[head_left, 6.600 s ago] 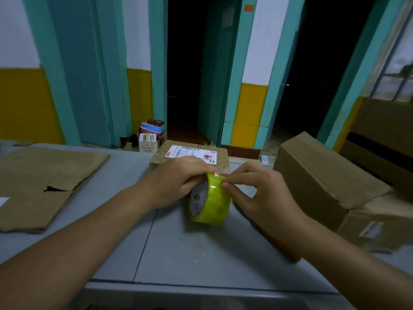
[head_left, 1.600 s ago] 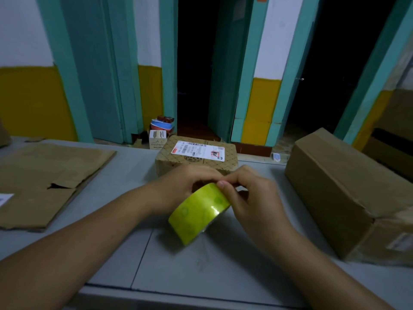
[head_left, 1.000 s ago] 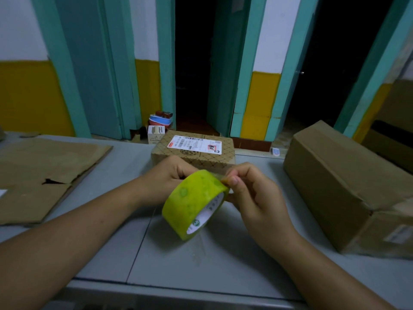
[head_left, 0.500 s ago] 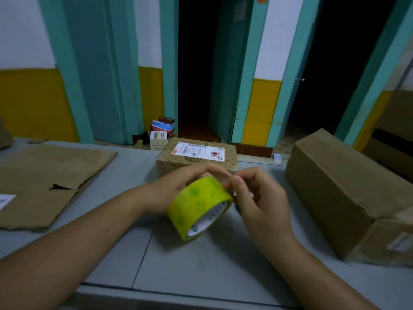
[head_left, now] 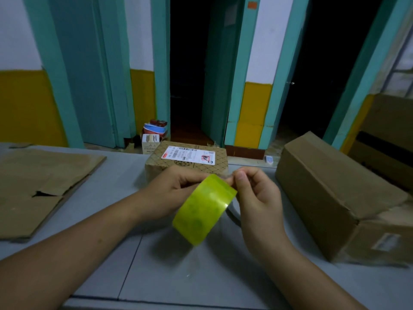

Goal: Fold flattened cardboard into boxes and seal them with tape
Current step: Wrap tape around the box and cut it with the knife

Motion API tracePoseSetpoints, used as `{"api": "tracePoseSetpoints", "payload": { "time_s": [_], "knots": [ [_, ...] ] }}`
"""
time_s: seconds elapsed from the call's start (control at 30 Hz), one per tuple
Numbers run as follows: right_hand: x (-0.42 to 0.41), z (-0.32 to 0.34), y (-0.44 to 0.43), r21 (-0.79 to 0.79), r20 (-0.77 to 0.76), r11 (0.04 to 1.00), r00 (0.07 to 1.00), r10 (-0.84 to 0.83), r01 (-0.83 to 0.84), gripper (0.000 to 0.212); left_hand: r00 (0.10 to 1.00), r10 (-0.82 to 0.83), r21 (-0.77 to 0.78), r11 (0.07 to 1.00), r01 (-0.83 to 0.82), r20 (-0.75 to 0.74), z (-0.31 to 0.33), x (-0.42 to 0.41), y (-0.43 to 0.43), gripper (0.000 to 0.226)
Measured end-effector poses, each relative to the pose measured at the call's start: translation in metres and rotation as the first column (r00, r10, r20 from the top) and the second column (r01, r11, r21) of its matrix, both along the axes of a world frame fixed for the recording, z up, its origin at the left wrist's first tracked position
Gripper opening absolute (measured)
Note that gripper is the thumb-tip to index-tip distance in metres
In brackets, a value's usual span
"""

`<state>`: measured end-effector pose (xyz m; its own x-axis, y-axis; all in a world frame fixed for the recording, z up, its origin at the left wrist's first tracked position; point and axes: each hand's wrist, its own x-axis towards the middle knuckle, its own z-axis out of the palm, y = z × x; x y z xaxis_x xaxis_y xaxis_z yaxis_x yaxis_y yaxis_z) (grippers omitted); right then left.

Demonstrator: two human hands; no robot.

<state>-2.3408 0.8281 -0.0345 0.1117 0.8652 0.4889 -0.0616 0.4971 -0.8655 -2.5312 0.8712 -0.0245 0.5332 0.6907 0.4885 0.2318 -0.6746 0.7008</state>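
A roll of yellow-green tape (head_left: 204,208) is held above the grey table (head_left: 178,271), tilted with its outer face toward me. My left hand (head_left: 172,189) grips the roll from the left, fingers curled over its upper rim. My right hand (head_left: 257,193) pinches at the roll's top right edge with thumb and forefinger. A small patterned box (head_left: 192,168) with a white shipping label stands just behind the hands. Flattened cardboard (head_left: 42,182) lies on the table at the left.
A long brown carton (head_left: 335,193) lies on the table at the right, close to my right forearm. Small packages (head_left: 152,139) sit on the floor by the teal door frames. More cartons (head_left: 388,139) stand at the far right.
The roll has turned in my hands: its printed core side no longer shows and the outer face now points at me. My right fingers stay pinched at its top edge.
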Motion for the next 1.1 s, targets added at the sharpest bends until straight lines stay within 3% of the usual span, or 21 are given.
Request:
{"api": "tracePoseSetpoints", "payload": {
  "time_s": [0.17, 0.4, 0.53, 0.63, 0.77, 0.97, 1.1],
  "knots": [
    [0.008, 0.009, -0.002, -0.051, -0.158, 0.998, 0.987, 0.022, -0.030, 0.020, 0.997, 0.078, -0.124, 0.989, -0.076, 0.011, -0.011, -0.019, 0.012, 0.030],
    [0.010, 0.014, -0.004, -0.094, -0.200, 0.992, 0.978, 0.059, -0.079, 0.020, 0.996, 0.089, -0.165, 0.982, -0.089, -0.008, -0.014, -0.021, 0.017, 0.025],
    [0.016, 0.019, -0.008, -0.083, -0.309, 0.992, 0.949, 0.067, -0.097, 0.018, 0.994, 0.105, -0.216, 0.970, -0.109, -0.026, -0.017, -0.026, 0.021, 0.021],
    [0.021, 0.024, -0.011, -0.080, -0.342, 0.992, 0.938, 0.063, -0.096, 0.019, 0.989, 0.139, -0.280, 0.948, -0.150, -0.060, -0.014, -0.042, 0.026, 0.029],
    [0.027, 0.027, -0.008, -0.100, -0.341, 0.988, 0.937, 0.075, -0.116, 0.020, 0.975, 0.122, -0.259, 0.951, -0.168, -0.185, -0.007, -0.047, 0.029, 0.024],
    [0.040, 0.030, 0.000, -0.197, -0.311, 0.971, 0.948, 0.068, -0.135, 0.022, 0.961, -0.086, -0.476, 0.878, -0.051, -0.261, -0.010, -0.050, 0.028, 0.032],
    [0.045, 0.026, 0.007, -0.180, -0.079, 0.984, 0.997, -0.006, -0.008, 0.017, 0.935, -0.185, -0.438, 0.898, 0.036, -0.302, -0.006, -0.048, 0.020, 0.047]
  ]
}}
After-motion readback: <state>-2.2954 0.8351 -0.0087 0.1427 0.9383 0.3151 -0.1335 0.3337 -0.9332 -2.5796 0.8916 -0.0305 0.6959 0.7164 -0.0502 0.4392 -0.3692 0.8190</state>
